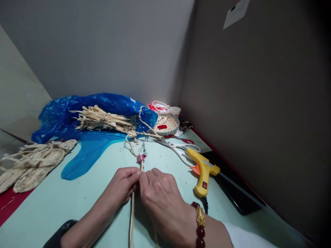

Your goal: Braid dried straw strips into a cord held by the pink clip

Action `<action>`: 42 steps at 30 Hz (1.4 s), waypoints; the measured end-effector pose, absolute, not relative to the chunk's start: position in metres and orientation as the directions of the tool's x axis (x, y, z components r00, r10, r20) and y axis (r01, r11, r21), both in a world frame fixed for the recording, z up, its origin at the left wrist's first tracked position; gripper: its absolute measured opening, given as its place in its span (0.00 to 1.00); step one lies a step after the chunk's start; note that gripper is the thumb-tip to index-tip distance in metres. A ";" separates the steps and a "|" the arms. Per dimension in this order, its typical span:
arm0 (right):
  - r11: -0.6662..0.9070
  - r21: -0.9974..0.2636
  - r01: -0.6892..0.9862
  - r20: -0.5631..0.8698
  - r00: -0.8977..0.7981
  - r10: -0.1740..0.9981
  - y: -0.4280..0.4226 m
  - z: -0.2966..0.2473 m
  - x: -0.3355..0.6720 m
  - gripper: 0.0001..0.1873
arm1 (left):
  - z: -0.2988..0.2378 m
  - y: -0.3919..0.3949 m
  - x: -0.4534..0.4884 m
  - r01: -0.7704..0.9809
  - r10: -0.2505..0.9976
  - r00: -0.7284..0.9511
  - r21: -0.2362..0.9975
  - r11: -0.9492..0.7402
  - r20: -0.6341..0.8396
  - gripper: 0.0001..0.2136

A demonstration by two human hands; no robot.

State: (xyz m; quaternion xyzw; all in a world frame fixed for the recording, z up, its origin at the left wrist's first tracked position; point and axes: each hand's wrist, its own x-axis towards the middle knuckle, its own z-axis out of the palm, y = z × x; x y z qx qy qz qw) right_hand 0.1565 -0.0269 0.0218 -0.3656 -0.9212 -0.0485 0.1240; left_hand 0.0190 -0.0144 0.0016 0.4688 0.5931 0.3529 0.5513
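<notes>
My left hand (123, 186) and my right hand (157, 193) meet at the middle of the table, fingertips pinched together on a thin plaited straw cord (142, 166). Just beyond my fingers, a dark red binder clip (141, 157) grips the cord, its wire handles pointing away from me. Past the clip the cord curves off toward a knotted bit of straw. Loose straw strands (132, 220) hang from my hands toward the table's near edge. My right wrist wears a beaded bracelet. The exact hold of the fingertips is partly hidden by my knuckles.
A yellow glue gun (204, 172) and white-handled scissors (178, 148) lie to the right, near a black flat device (239, 196). Behind are a blue plastic bag (62, 117) with a straw bundle (103, 119) and a woven basket (172, 125). Braided straw pieces (38, 165) lie left.
</notes>
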 end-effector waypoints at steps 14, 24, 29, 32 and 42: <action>0.372 -0.819 0.437 0.078 -0.557 0.827 0.006 0.033 0.175 0.11 | 0.012 -0.021 0.010 0.024 0.945 0.162 0.959 0.284 -0.284 0.14; 0.346 -0.845 0.407 0.020 -0.623 0.782 0.014 0.019 0.172 0.11 | 0.012 -0.017 0.000 0.493 0.977 0.172 0.870 0.023 -0.123 0.13; 0.315 -0.851 0.420 0.085 -0.483 0.872 0.007 0.018 0.169 0.11 | 0.017 -0.023 0.008 0.706 0.986 0.134 0.708 -0.026 -0.098 0.13; 0.280 -0.872 0.401 0.098 -0.417 0.903 0.003 0.013 0.165 0.11 | 0.020 -0.029 0.013 0.831 0.997 0.049 0.555 -0.007 -0.061 0.14; 0.398 -0.757 0.517 0.198 -0.399 0.895 -0.003 0.015 0.162 0.09 | 0.031 -0.038 0.015 0.843 0.997 0.056 0.538 -0.022 -0.046 0.15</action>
